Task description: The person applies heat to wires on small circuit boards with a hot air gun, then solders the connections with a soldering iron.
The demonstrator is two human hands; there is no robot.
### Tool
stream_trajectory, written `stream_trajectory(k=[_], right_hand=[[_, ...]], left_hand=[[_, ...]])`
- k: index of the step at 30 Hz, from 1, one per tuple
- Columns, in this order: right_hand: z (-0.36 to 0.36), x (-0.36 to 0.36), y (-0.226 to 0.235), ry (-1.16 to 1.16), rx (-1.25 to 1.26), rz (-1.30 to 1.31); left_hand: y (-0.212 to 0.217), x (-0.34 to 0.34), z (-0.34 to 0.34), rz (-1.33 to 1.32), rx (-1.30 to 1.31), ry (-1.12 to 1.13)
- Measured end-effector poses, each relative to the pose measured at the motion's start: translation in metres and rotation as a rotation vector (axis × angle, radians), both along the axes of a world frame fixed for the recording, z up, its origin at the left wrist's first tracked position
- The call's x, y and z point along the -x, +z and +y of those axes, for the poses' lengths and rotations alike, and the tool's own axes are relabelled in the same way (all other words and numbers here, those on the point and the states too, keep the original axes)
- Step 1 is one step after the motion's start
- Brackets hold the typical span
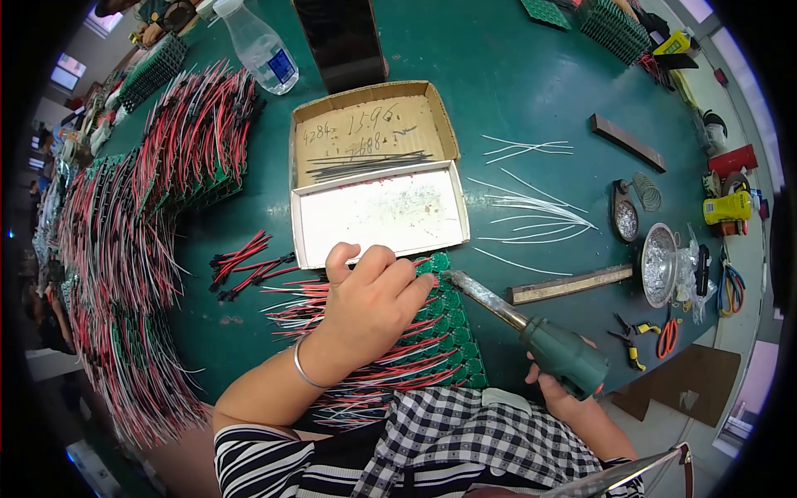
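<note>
My left hand (369, 303), a bracelet at its wrist, is closed over the top of a green circuit board panel (465, 344). Its thumb and forefinger pinch at the panel's upper edge; what they hold is hidden. In my right hand (558, 390) is a green-handled soldering iron (564, 357), its metal barrel pointing up and left. The iron's tip comes close to the left fingertips at the board; whether it touches cannot be seen. Rows of red, white and black wires (415, 355) run leftward from the panel, partly under my left arm.
Beyond my left hand stands a cardboard box (378, 212) holding thin dark strips. Loose white wires (540, 217) lie to its right, near a wooden bar (573, 284) and a metal dish (658, 266). Wired boards (124, 241) pile up at left; a plastic bottle (261, 54) stands behind.
</note>
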State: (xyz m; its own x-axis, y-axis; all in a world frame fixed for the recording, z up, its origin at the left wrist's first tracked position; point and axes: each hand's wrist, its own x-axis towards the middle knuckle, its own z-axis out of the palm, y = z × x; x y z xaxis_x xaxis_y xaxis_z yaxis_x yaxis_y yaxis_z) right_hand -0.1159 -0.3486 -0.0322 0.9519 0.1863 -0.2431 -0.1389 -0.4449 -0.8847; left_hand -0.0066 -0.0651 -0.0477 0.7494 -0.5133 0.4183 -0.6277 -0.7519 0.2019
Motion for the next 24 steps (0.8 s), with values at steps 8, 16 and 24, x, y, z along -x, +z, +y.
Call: stream_trajectory(k=[8, 16, 24], right_hand=[[0.000, -0.003, -0.008, 0.156, 0.180, -0.228], [0.004, -0.009, -0.005, 0.183, 0.141, -0.311], [0.005, -0.022, 0.018, 0.189, 0.139, -0.350]], left_hand=[[0.000, 0.001, -0.001, 0.016, -0.040, 0.005], [0.002, 0.001, -0.001, 0.023, -0.046, 0.002], [0.002, 0.001, -0.001, 0.022, -0.060, 0.001]])
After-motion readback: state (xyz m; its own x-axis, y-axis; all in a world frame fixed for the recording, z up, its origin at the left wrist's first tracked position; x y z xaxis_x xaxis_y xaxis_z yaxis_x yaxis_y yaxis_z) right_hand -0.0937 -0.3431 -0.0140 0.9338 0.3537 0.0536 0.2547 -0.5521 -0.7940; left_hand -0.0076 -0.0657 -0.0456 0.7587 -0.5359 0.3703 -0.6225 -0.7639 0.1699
